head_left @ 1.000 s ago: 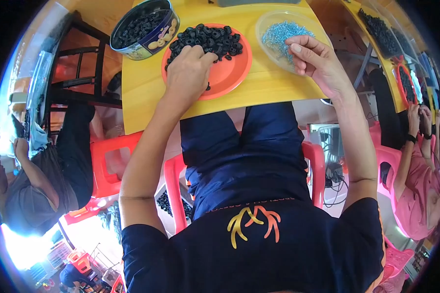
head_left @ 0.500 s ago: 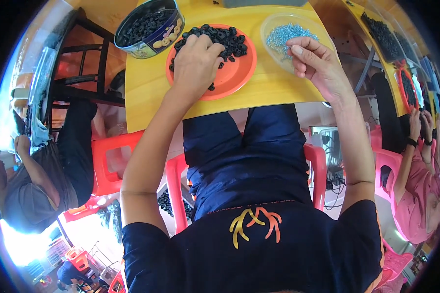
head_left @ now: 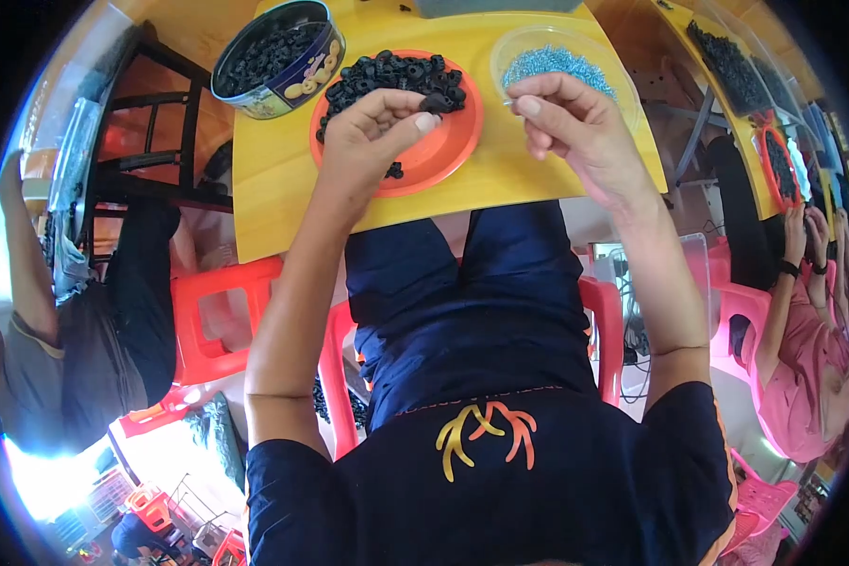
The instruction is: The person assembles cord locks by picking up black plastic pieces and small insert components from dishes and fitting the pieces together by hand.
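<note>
My left hand (head_left: 373, 137) is closed in a pinch on a small black ring-like part (head_left: 434, 103), held above the orange plate (head_left: 456, 151). A heap of similar black parts (head_left: 387, 75) covers the far side of that plate, with a few more near its front left. My right hand (head_left: 575, 132) pinches a tiny shiny piece (head_left: 508, 102) between thumb and forefinger; its exact kind is too small to make out. Just beyond that hand lies a round clear lid-like dish (head_left: 502, 49) holding many small bluish metal pieces (head_left: 557, 64). The two pinched parts are apart.
A round tin (head_left: 255, 98) full of black parts stands at the far left of the yellow table (head_left: 500, 179). A grey tray (head_left: 495, 8) sits at the far edge. People sit at both sides, on the right by another table with black parts. Red chairs (head_left: 222, 307) stand near.
My left hand has risen from the heap with a black part and turned toward the right. My right hand has shifted slightly left, keeping its pinch.
</note>
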